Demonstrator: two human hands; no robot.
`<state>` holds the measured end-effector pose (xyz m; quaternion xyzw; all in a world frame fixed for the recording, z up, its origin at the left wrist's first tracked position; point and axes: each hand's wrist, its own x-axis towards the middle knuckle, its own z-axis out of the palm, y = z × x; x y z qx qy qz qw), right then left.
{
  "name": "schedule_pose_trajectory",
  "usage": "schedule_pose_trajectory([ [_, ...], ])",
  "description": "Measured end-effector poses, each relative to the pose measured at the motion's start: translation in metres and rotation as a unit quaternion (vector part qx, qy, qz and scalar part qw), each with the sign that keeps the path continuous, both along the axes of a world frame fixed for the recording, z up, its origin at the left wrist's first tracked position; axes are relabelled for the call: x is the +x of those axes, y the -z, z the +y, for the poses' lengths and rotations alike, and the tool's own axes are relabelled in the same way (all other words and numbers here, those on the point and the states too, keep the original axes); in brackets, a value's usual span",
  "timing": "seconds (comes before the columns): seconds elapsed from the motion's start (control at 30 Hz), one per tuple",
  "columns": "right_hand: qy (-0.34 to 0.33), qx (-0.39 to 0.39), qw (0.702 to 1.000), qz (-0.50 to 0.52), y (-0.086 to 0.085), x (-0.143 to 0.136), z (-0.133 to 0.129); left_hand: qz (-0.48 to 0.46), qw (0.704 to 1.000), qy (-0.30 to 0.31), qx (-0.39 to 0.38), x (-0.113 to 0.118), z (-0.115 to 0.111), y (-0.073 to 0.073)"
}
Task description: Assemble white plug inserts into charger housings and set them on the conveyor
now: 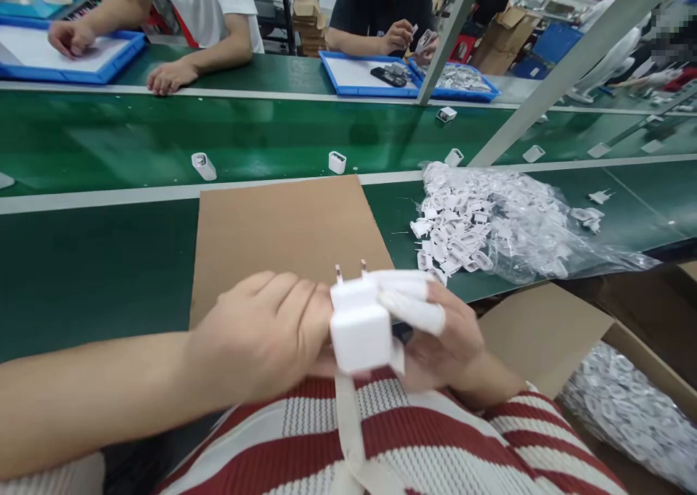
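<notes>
A white two-pin charger plug is held close to my body, its pins pointing away from me. My left hand is closed at its left side, with the fingers curled. On the right side my right hand grips it, white covers on some of its fingers. Beyond my hands a flat cardboard sheet lies on the green bench. To the right, a clear plastic bag spills many small white plug parts toward the sheet.
A green conveyor belt crosses ahead, carrying several white charger housings. Two people work opposite beside blue trays. A slanted grey post rises at right. Below it, an open carton holds bagged white parts.
</notes>
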<state>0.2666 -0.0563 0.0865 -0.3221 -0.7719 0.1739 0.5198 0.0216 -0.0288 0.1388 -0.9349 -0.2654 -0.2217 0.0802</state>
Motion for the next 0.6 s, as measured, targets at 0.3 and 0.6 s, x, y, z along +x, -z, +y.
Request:
schedule_pose_trajectory([
  [0.3, 0.066, 0.009, 0.996, -0.059, 0.091, -0.018, 0.064, -0.148, 0.750, 0.051, -0.643, -0.006, 0.081, 0.052],
  [0.6, 0.072, -0.045, 0.994, -0.075, 0.094, -0.010, 0.069, -0.249, 0.788, -0.013, -0.563, 0.001, 0.082, 0.098],
])
